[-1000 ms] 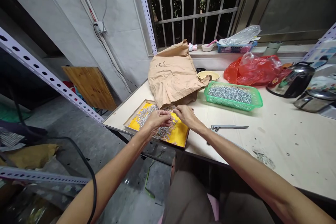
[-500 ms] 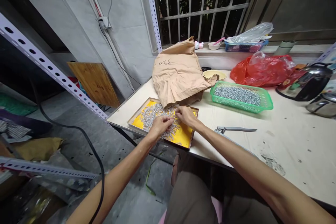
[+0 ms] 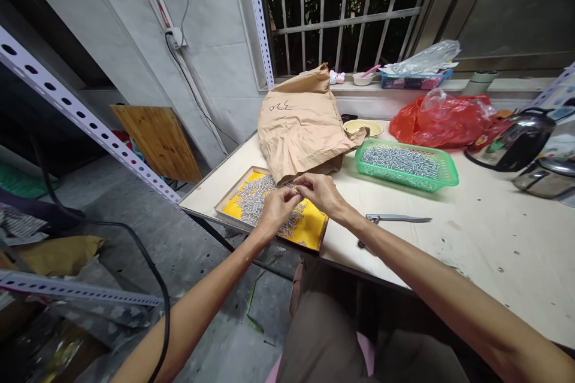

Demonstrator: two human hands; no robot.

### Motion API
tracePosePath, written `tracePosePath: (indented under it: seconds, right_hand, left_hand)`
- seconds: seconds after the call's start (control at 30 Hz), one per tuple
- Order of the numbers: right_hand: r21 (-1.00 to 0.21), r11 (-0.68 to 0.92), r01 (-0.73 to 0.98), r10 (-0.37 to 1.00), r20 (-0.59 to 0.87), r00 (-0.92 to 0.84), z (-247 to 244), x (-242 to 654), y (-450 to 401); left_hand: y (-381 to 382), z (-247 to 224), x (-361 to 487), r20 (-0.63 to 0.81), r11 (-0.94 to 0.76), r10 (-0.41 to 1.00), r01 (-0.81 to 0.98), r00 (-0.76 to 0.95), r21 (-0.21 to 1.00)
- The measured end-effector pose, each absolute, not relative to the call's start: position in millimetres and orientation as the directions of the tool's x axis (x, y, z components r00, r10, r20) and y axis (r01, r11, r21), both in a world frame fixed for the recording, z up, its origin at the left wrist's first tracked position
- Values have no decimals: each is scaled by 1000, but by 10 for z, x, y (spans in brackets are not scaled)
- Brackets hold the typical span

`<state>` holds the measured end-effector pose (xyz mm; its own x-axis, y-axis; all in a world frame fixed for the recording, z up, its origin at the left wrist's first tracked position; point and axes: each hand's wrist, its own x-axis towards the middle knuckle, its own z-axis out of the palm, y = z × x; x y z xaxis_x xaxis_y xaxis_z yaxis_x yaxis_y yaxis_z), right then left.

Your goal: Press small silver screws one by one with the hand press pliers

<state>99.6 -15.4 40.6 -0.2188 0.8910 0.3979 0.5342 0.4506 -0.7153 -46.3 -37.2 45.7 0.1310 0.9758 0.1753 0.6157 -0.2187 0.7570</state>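
A shallow cardboard tray (image 3: 224, 198) lined with yellow lies at the table's left front corner, with many small silvery coiled pieces (image 3: 251, 196) heaped in it. Over the tray, my left hand (image 3: 277, 208) is closed in a pinch, its fingertips meeting those of my right hand (image 3: 320, 192). My right hand is also pinched, at the lower edge of the brown paper bag (image 3: 299, 125). What lies between the fingertips is too small to make out.
A green basket (image 3: 449, 176) of small metal pieces stands on the table (image 3: 476, 221), with grey-handled pliers (image 3: 399, 218) in front. Behind are a yellow dish (image 3: 362, 127), a red plastic bag (image 3: 442, 119) and a kettle (image 3: 512, 140). A black cable (image 3: 148, 257) hangs at the left.
My hands have come together until their fingertips meet. My right hand has turned and moved up slightly. The whole view has shifted a little.
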Motion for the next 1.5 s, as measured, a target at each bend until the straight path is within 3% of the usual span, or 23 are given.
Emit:
tracePosePath:
  seconds: [0.07,0.17,0.27,0.37,0.47,0.6,0.77,1.03,1.2,1.5]
  right_hand:
    - [-679,481,554,875,412,-255,371,1003,-175]
    - [-665,487,567,871,415,-262,331,1012,-203]
    - [-635,429,642,902,344,-262,310,1020,-199]
    - [-440,338,832,941,167,-294,286,1002,-153]
    - [-294,278,915,960,49,-276,241,934,-82]
    - [-278,266,923,958,-26,-284,163,819,-3]
    - [-272,249,930,958,-74,-279,111,812,12]
    - [-307,234,922,964,-48,-261,15,950,-124]
    - [-359,267,894,958,-6,-288,-8,1035,-146]
    - [-300,165,939,980,-56,-190,58,950,-128]
  left_hand:
    - [-383,468,-456,91,-158,985,571,144,805]
    - [-349,419,-467,-222,168,964,314,146,934]
    - [-310,308,-527,-372,348,916,162,148,923]
    - [-312,192,-610,-279,211,951,380,133,901]
    - [-343,137,-663,-177,47,972,614,152,788]
    - [-380,147,-677,-86,-34,988,729,127,684]
    - [-398,107,-665,-2,-121,987,738,163,663]
    - [-424,-1,-619,42,-185,978,759,203,624]
    - [-505,28,-578,147,-233,972,827,183,511]
    - [-582,146,-499,116,-183,982,890,148,418]
